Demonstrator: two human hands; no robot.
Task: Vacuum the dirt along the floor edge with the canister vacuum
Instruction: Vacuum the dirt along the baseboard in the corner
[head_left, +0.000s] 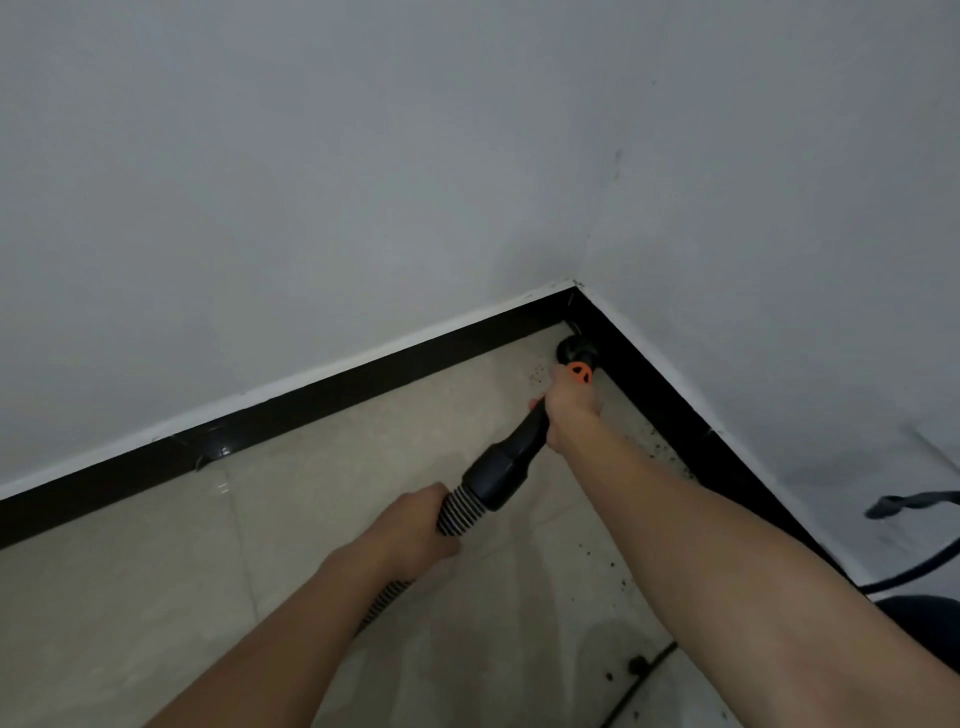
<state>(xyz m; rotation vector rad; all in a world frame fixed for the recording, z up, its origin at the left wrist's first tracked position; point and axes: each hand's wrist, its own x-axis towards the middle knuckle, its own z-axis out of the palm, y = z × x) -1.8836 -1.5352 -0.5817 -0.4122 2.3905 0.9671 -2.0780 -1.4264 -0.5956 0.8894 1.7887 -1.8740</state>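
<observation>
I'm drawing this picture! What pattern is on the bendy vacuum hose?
Black-and-white stripes ring the ribbed vacuum hose; clearest in the head view.

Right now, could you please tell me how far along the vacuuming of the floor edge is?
Done: the floor along the left skirting looks free of specks. In hand: the right hand grips the nozzle tube, its tip in the corner; the left hand holds the hose. Left: dirt specks along the right skirting.

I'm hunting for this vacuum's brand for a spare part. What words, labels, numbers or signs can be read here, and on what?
None can be read.
orange dial on the black wand: dark spoke-like marks only, no letters or numbers.
Black wand, ribbed hose, wall, skirting: no text visible.
</observation>
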